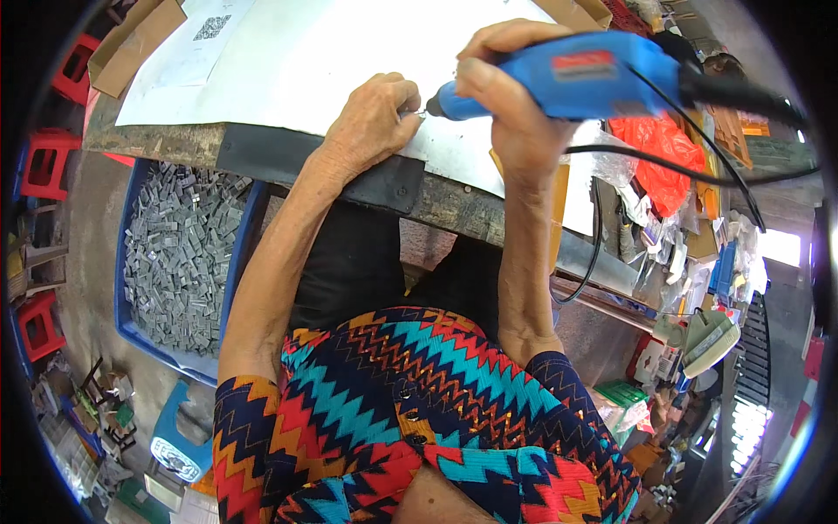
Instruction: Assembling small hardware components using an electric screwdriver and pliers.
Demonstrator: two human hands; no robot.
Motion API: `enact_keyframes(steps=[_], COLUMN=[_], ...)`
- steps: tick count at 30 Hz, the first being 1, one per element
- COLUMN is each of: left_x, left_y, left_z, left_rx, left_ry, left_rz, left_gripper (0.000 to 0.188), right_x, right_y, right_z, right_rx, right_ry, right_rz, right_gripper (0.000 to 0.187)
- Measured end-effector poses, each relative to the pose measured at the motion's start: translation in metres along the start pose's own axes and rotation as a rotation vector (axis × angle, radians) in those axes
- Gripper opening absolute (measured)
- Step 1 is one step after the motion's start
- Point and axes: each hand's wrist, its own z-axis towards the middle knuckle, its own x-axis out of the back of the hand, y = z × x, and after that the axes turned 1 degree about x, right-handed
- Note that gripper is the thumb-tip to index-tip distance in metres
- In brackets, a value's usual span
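My right hand (511, 100) is wrapped round a blue handheld rotary tool (602, 83), which lies nearly level with its narrow dark nose pointing left. A black cord runs from its rear end. My left hand (374, 120) is closed in a pinch above the near edge of the white-covered bench (288, 57). Its thumb and forefinger come right up to the tool's tip. Whatever they pinch is too small and covered to make out. Slight blur softens the tool and my right hand.
Below the bench at left stands a blue bin (122, 297) full of small grey metal-looking pieces (183, 253). A cardboard box (131, 44) sits at the far left, red stools (48, 162) beyond. At right are a red plastic bag (668, 157), clutter and a hanging black cable (598, 253).
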Motion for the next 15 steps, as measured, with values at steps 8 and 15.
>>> enact_keyframes(steps=[8,15], left_x=[0.006,0.034], left_y=[-0.002,0.008], left_z=[0.004,-0.007], left_rx=[0.053,0.245], left_ry=[-0.098,0.029], left_rz=[0.006,-0.278], left_gripper=[0.019,0.014], right_x=[0.027,0.042], right_y=[-0.047,-0.033], right_z=[-0.016,-0.036], right_rx=[0.001,-0.036], right_ry=[0.2,0.414], right_rz=[0.05,0.107], right_gripper=[0.027,0.018])
